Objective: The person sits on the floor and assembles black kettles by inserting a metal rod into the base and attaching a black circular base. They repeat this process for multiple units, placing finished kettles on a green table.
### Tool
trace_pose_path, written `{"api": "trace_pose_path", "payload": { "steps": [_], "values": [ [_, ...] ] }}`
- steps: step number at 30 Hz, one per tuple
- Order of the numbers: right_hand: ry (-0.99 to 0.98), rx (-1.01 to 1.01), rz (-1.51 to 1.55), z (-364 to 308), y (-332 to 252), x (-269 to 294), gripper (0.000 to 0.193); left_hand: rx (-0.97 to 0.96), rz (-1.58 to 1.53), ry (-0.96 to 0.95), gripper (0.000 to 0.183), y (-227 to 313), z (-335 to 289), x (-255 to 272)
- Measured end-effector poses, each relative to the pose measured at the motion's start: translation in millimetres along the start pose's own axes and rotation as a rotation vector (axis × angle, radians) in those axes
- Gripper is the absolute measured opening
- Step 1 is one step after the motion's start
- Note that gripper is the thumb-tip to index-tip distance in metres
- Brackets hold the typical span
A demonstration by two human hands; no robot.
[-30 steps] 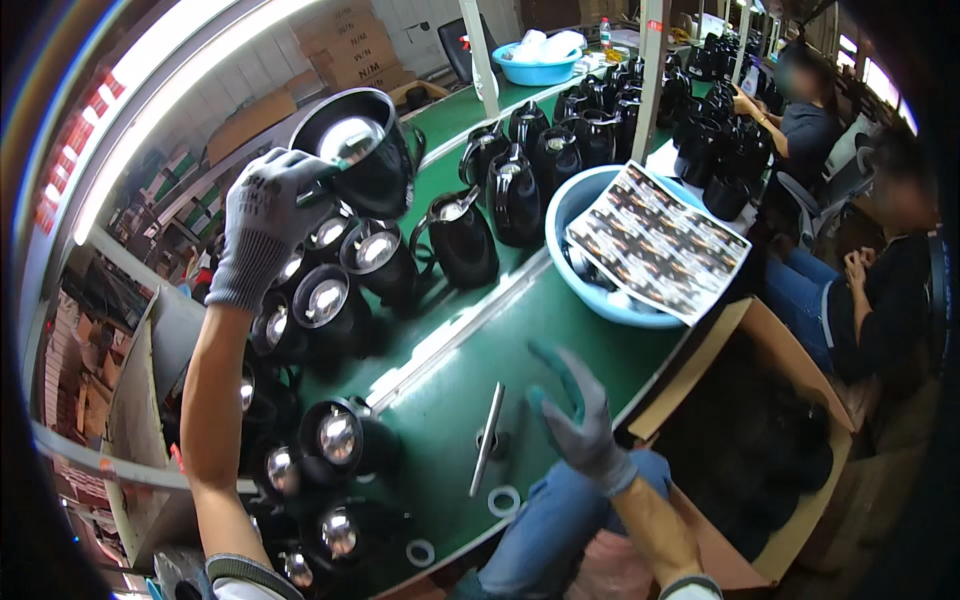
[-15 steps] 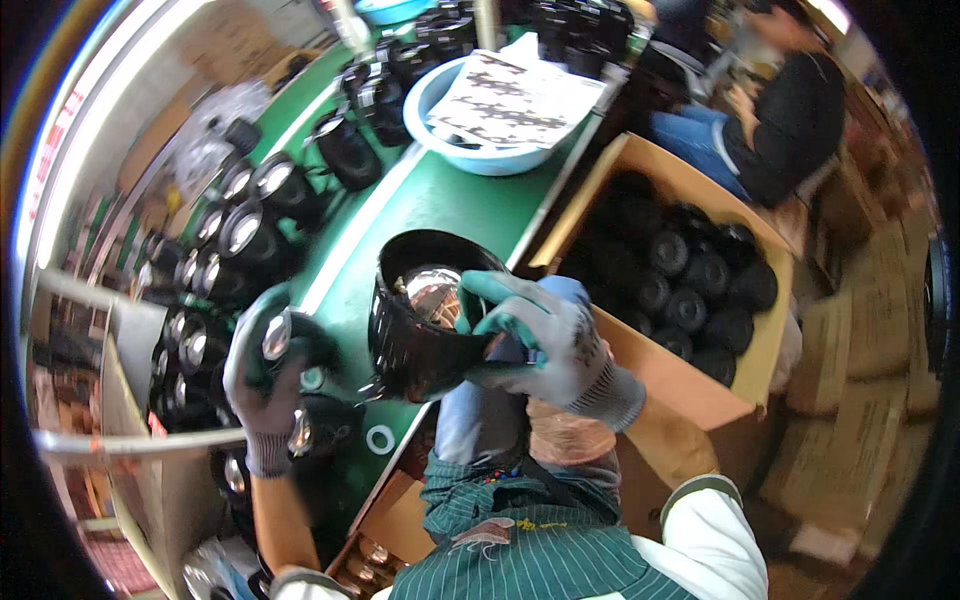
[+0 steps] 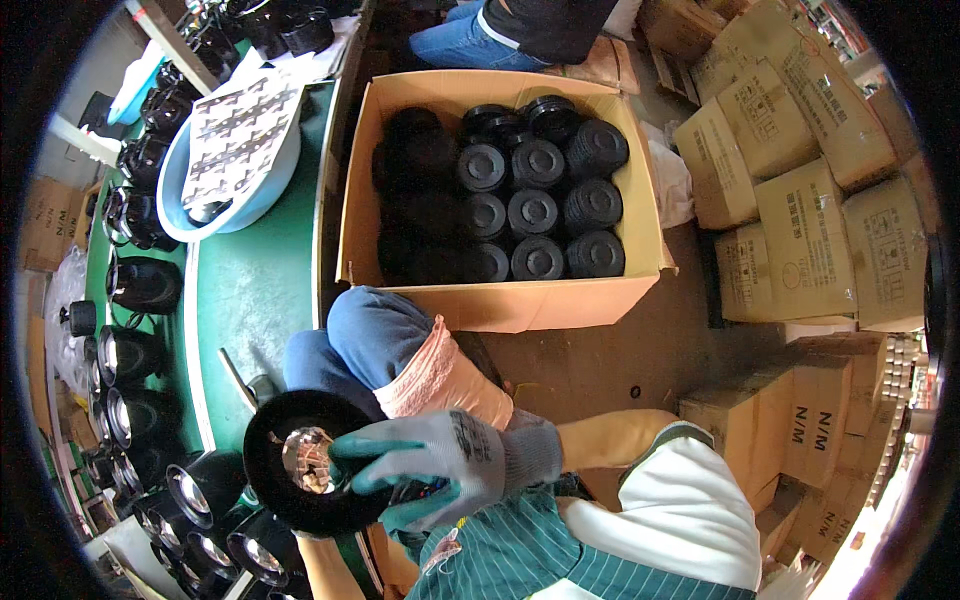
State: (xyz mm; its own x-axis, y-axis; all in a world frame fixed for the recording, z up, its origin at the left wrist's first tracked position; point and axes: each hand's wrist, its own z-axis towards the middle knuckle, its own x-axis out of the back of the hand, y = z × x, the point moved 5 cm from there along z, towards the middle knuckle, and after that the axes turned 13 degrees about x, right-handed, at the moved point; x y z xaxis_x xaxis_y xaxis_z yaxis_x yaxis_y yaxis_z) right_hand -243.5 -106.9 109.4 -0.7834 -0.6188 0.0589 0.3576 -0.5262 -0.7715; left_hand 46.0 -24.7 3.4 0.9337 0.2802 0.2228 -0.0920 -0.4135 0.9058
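Observation:
A glossy black jug (image 3: pixel 262 460) is tilted with its round opening facing me, low and left of centre. Shiny, copper-tinted metal shows down inside it. My right hand (image 3: pixel 430 465), in a grey glove with green fingertips, grips the jug's right side, its fingers bent over the rim and into the opening. Only my left forearm shows, rising from the lower edge toward the jug; the jug hides the left hand and its fingers. Several similar black jugs (image 3: pixel 205 487) with shiny insides stand just left of and below the held one.
The green table (image 3: pixel 240 290) bears a light-blue basin (image 3: pixel 285 170) with a patterned sheet (image 3: pixel 240 130) over it. Beyond my knees stands an open carton (image 3: pixel 500 305) of stacked black round parts (image 3: pixel 535 210). Stacked cartons (image 3: pixel 800 230) line the right. Another person's jeans (image 3: pixel 460 40) show at the top.
My view has swung right, bringing the carton to the middle. The jug has tipped, its opening now facing me. My left hand, earlier apart at the left, is now hidden behind it.

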Motion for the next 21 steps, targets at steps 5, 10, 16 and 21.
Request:
{"api": "trace_pose_path", "payload": {
  "steps": [5,10,16,21],
  "values": [
    [0.409,-0.534,-0.161,-37,171,156,0.039,0.125,-0.032,-0.003,0.039,-19,3,-9],
    [-0.026,-1.797,-1.018,-209,285,289,0.144,0.221,-0.094,-0.016,0.037,-36,2,-17],
    [-0.276,-1.955,-1.034,-191,292,271,0.152,0.256,-0.213,-0.052,0.036,-50,1,-19],
    [-0.098,-1.526,-1.213,-99,228,247,0.144,0.223,-0.343,-0.172,0.035,-47,9,-21]
  ]
}}
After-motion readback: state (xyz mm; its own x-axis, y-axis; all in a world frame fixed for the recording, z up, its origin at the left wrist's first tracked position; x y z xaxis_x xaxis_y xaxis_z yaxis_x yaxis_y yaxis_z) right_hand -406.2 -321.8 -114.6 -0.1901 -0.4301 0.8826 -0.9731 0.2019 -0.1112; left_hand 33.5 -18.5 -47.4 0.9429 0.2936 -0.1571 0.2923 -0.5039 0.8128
